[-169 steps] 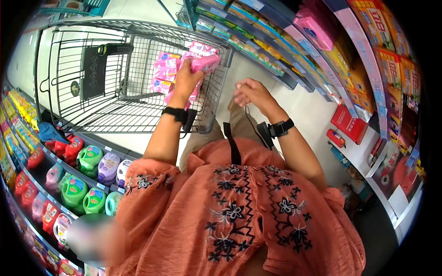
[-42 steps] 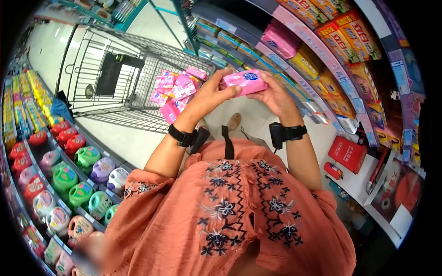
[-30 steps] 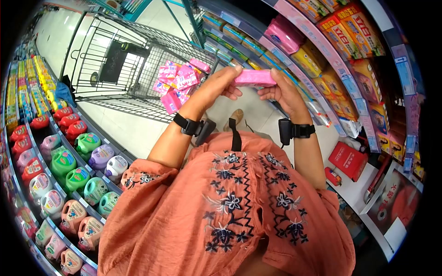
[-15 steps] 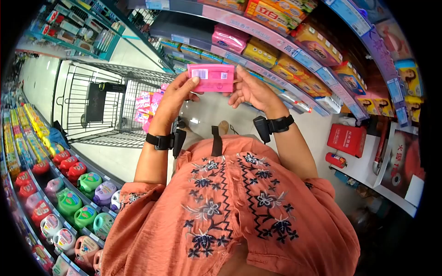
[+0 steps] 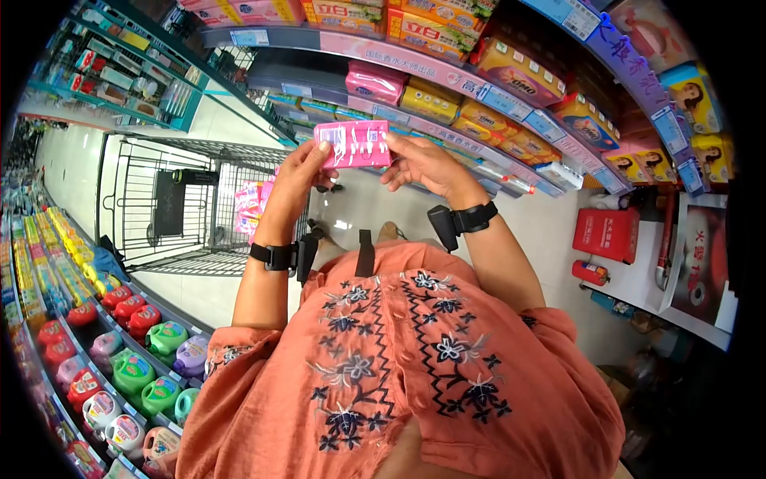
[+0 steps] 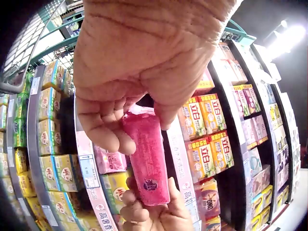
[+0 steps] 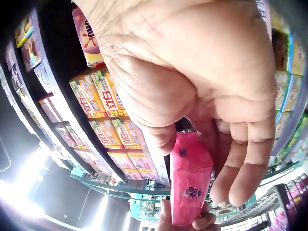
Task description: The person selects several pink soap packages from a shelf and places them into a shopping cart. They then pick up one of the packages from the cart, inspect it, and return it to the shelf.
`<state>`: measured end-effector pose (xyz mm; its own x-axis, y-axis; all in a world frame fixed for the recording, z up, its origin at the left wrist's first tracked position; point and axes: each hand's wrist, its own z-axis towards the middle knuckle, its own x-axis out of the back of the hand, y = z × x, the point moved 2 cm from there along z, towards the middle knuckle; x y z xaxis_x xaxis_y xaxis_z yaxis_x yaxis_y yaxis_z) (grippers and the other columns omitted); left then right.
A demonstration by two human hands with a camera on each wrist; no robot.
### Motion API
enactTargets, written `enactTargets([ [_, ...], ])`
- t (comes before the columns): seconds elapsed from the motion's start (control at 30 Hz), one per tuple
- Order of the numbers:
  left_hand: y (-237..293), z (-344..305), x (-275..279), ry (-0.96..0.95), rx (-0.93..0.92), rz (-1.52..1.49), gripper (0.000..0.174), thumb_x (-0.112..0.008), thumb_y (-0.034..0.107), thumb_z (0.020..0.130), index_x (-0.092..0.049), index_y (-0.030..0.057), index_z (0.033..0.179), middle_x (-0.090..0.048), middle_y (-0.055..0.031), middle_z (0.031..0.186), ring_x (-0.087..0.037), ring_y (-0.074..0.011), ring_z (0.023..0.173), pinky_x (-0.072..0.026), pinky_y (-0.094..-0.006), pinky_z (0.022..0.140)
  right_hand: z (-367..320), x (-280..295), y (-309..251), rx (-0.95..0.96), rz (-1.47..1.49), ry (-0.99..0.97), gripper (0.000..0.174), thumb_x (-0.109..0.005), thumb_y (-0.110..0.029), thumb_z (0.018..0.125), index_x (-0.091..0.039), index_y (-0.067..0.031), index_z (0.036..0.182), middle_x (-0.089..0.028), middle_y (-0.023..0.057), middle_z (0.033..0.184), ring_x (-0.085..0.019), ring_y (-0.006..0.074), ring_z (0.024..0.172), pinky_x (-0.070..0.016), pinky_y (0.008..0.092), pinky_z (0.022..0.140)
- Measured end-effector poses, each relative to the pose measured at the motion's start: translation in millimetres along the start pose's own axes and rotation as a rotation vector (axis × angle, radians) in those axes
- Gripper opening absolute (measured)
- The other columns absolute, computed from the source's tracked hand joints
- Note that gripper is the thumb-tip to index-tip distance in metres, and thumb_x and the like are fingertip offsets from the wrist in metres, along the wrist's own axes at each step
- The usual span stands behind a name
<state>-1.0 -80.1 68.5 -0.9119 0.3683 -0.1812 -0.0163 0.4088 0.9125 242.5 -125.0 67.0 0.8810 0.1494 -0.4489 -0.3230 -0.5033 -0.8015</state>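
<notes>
Both hands hold a pink wrapped pack [image 5: 352, 144] in front of the body, its face with a white barcode label turned up. My left hand [image 5: 298, 173] pinches the left end, thumb on top; in the left wrist view that hand [image 6: 149, 62] grips the near end of the pack [image 6: 149, 161]. At the other end, my right hand [image 5: 429, 165] pinches the pack between thumb and fingers, and the right wrist view shows this hand [image 7: 197, 72] on the pack [image 7: 188, 180], its outer fingers loosely bent.
A wire shopping cart [image 5: 128, 199] with several pink packs [image 5: 250, 203] stands at the left. Shelves of boxed goods [image 5: 523, 72] curve across the front and right. Detergent bottles [image 5: 132, 371] line the lower left. A red box [image 5: 606, 234] and an extinguisher [image 5: 590, 273] are at the right.
The pack has gone from inside the cart area into both hands and been turned over, its label side now up. The view has swung toward the shelves, and the right hand has closed on the pack's end.
</notes>
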Motion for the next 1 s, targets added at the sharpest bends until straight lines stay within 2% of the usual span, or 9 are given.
enactTargets([
  [0.07,1,2,0,-0.010,-0.018,0.000,0.045,-0.062,0.041,0.099,-0.060,0.0024,0.121,-0.063,-0.0018,0.094,-0.063,-0.0115,0.075,-0.0506,-0.0252,0.065,4,4,5,0.016,-0.027,0.003,0.051,-0.062,-0.050,0.097,-0.062,-0.0035,0.119,-0.067,0.0083,0.101,-0.068,0.0182,0.077,-0.0580,0.0321,0.067],
  [0.27,9,-3,-8,0.082,-0.029,0.025,0.059,-0.059,0.041,0.101,-0.046,0.0021,0.144,-0.064,-0.0068,0.104,-0.063,-0.0131,0.074,-0.0517,-0.0258,0.065,7,5,3,0.030,-0.029,0.073,0.056,-0.065,-0.044,0.096,-0.052,-0.0074,0.136,-0.069,0.0101,0.092,-0.066,0.0157,0.066,-0.0560,0.0311,0.063],
  [0.37,8,1,-4,-0.041,-0.005,-0.091,0.066,-0.059,0.037,0.101,-0.036,0.0007,0.151,-0.064,-0.0098,0.109,-0.065,-0.0155,0.079,-0.0534,-0.0284,0.070,9,12,6,0.023,0.035,0.074,0.058,-0.064,-0.043,0.096,-0.048,-0.0104,0.142,-0.069,0.0102,0.091,-0.065,0.0155,0.066,-0.0553,0.0306,0.061],
  [0.4,7,0,-5,-0.078,-0.030,-0.102,0.067,-0.060,0.036,0.100,-0.035,0.0001,0.151,-0.063,-0.0100,0.110,-0.064,-0.0159,0.081,-0.0536,-0.0290,0.071,10,16,7,0.023,0.063,0.064,0.059,-0.064,-0.042,0.096,-0.047,-0.0113,0.143,-0.069,0.0101,0.090,-0.065,0.0155,0.066,-0.0550,0.0304,0.061],
  [0.43,7,-1,-5,-0.116,-0.055,-0.113,0.068,-0.061,0.035,0.100,-0.034,-0.0006,0.151,-0.063,-0.0102,0.111,-0.064,-0.0163,0.083,-0.0538,-0.0296,0.073,12,19,10,0.040,0.084,0.081,0.052,-0.063,-0.044,0.097,-0.054,-0.0081,0.133,-0.068,0.0097,0.086,-0.065,0.0159,0.064,-0.0548,0.0307,0.059],
  [0.53,4,1,-4,-0.155,-0.071,-0.052,0.069,-0.063,0.033,0.098,-0.035,-0.0018,0.150,-0.063,-0.0108,0.113,-0.064,-0.0170,0.092,-0.0541,-0.0303,0.077,12,22,9,-0.013,0.135,0.063,0.044,-0.062,-0.045,0.097,-0.061,-0.0063,0.118,-0.067,0.0089,0.082,-0.064,0.0159,0.061,-0.0544,0.0310,0.056],
  [0.57,2,4,-3,-0.156,-0.068,-0.015,0.069,-0.064,0.034,0.097,-0.035,-0.0020,0.149,-0.063,-0.0110,0.114,-0.065,-0.0172,0.095,-0.0541,-0.0304,0.078,10,21,9,0.003,0.123,0.095,0.043,-0.062,-0.049,0.097,-0.063,-0.0070,0.105,-0.067,0.0084,0.080,-0.063,0.0153,0.059,-0.0538,0.0314,0.053],
  [0.8,0,11,-5,-0.049,-0.094,0.004,0.059,-0.064,0.040,0.098,-0.047,0.0007,0.139,-0.064,-0.0079,0.116,-0.064,-0.0165,0.097,-0.0526,-0.0318,0.086,8,21,12,-0.077,0.136,0.038,0.050,-0.054,-0.056,0.099,-0.063,-0.0076,0.106,-0.068,0.0105,0.078,-0.066,0.0176,0.060,-0.0534,0.0324,0.054],
  [1.0,7,16,-10,-0.092,-0.072,-0.042,0.051,-0.055,0.047,0.100,-0.055,0.0069,0.132,-0.067,-0.0053,0.110,-0.064,-0.0143,0.094,-0.0525,-0.0301,0.084,8,17,13,-0.175,0.052,-0.005,0.062,-0.043,-0.065,0.099,-0.062,-0.0067,0.106,-0.069,0.0137,0.080,-0.066,0.0202,0.061,-0.0539,0.0345,0.055],
])
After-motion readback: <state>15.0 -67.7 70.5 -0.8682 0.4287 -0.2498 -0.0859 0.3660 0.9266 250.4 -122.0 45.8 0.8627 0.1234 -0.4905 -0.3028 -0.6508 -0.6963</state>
